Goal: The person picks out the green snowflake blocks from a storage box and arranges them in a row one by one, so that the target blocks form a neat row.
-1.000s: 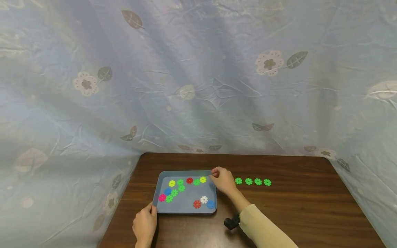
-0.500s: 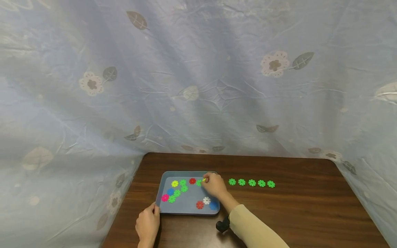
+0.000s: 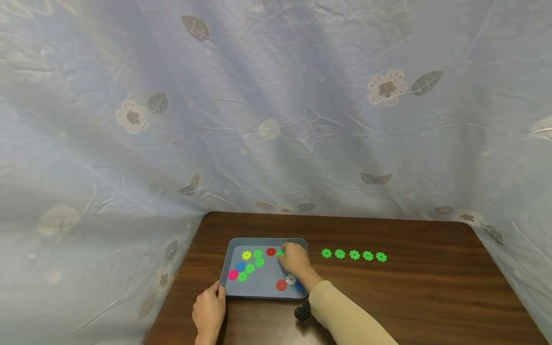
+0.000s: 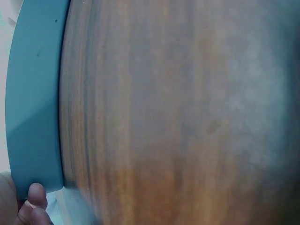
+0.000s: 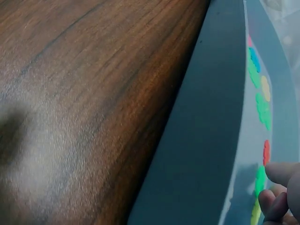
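Observation:
My left hand (image 3: 209, 307) grips the near left corner of a grey-blue tray (image 3: 258, 295), its thumb over the rim. In the left wrist view, fingertips (image 4: 37, 196) press on the tray's outer wall. Inside the tray lie flat snowflake discs in green, yellow, blue, pink, red and white. My right hand (image 3: 295, 259) reaches down into the tray's far right part, fingertips right at a green snowflake disc (image 3: 280, 253). In the right wrist view, the index finger and thumb stand apart beside that green disc (image 5: 260, 181), with a yellow disc (image 5: 255, 212) close below.
A row of several green snowflake discs (image 3: 354, 255) lies on the dark wooden table (image 3: 422, 287) to the tray's right. A red disc (image 3: 270, 251) sits left of my right fingertips. A patterned curtain (image 3: 276, 105) hangs behind the table. A black strap piece (image 3: 303, 312) is at the right wrist.
My right hand has moved left from the tray's right rim, past the yellow disc, to the green one. One more green disc shows in the row. The left hand stays at the corner.

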### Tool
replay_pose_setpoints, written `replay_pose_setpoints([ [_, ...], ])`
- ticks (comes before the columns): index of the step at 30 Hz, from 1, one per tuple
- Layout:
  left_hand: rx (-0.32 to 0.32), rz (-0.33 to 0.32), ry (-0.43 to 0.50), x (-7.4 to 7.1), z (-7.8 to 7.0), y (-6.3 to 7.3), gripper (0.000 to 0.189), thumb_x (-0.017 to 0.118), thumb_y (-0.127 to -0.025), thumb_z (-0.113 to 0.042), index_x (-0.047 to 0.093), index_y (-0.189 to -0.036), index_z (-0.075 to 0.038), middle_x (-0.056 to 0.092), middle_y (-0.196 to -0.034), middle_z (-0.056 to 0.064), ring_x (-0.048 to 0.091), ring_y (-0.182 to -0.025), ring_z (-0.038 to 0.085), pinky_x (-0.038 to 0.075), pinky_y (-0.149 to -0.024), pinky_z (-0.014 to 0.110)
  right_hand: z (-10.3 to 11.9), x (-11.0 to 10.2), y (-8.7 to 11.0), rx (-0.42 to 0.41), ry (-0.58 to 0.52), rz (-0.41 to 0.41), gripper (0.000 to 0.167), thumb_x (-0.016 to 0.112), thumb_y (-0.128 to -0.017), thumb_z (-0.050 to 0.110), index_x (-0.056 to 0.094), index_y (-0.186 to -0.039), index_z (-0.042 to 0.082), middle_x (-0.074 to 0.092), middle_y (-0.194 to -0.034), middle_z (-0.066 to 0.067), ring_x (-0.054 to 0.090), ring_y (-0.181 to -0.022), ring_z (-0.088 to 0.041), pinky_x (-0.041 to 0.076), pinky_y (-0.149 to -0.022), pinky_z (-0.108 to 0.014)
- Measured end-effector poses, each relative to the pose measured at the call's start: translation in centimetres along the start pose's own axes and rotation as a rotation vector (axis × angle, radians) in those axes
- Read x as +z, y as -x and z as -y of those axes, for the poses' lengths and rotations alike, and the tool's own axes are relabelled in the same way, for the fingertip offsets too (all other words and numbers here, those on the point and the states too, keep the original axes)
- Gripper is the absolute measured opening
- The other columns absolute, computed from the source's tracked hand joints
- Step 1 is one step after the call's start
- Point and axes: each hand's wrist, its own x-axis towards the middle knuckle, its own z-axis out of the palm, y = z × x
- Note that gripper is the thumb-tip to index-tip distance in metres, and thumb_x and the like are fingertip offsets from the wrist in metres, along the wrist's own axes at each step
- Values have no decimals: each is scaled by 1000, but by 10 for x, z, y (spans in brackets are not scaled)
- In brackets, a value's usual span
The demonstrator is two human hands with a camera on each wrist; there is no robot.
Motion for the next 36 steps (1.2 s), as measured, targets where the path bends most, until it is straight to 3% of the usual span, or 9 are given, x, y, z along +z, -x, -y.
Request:
replay_pose_setpoints([
  [2,-2,-1,2,0,0,0,29,61,-98,-18,79,-118,-7,76,-104,22,69,-64,38,50,-49,56,1,3,-1,19,18,1,32,81,-89,20,75,-114,2,74,-110,-15,70,-98,-31,57,-87,-49],
  [5,-1,3,5,0,1,-1,29,61,-98,-18,79,-118,-6,76,-104,22,67,-61,33,49,-48,54,3,5,-2,41,31,1,32,82,-89,20,75,-115,2,74,-112,-16,69,-105,-36,56,-89,-51],
  [15,-5,0,0,1,1,-1,29,61,-98,-19,79,-117,-7,76,-105,22,70,-71,44,51,-52,59,7,0,0,74,63,17,32,83,-89,21,74,-112,2,71,-107,-17,68,-103,-38,56,-87,-51],
  [21,-4,-6,-4,-1,1,0,28,62,-98,-18,80,-116,-7,76,-105,22,70,-72,45,51,-53,60,8,-1,-1,72,44,17,29,85,-86,18,70,-106,3,64,-98,-12,66,-92,-32,56,-82,-48],
  [29,2,-13,0,-1,0,0,28,62,-98,-19,80,-116,-8,76,-103,23,70,-70,44,51,-52,59,5,-5,0,8,-34,-22,14,76,-88,10,68,-100,6,65,-73,-1,54,-60,-15,51,-58,-36],
  [32,5,-15,2,-1,0,0,28,62,-98,-19,80,-116,-8,76,-102,23,70,-67,42,50,-50,58,4,-8,1,-34,-74,-40,11,73,-89,8,69,-99,5,58,-65,4,50,-55,-11,47,-53,-31],
  [36,10,-20,2,-1,1,0,27,62,-98,-19,80,-115,-9,76,-100,22,68,-64,39,50,-49,57,3,-16,2,-63,-94,-77,10,74,-88,9,69,-97,7,56,-67,6,49,-57,-10,45,-56,-29],
])
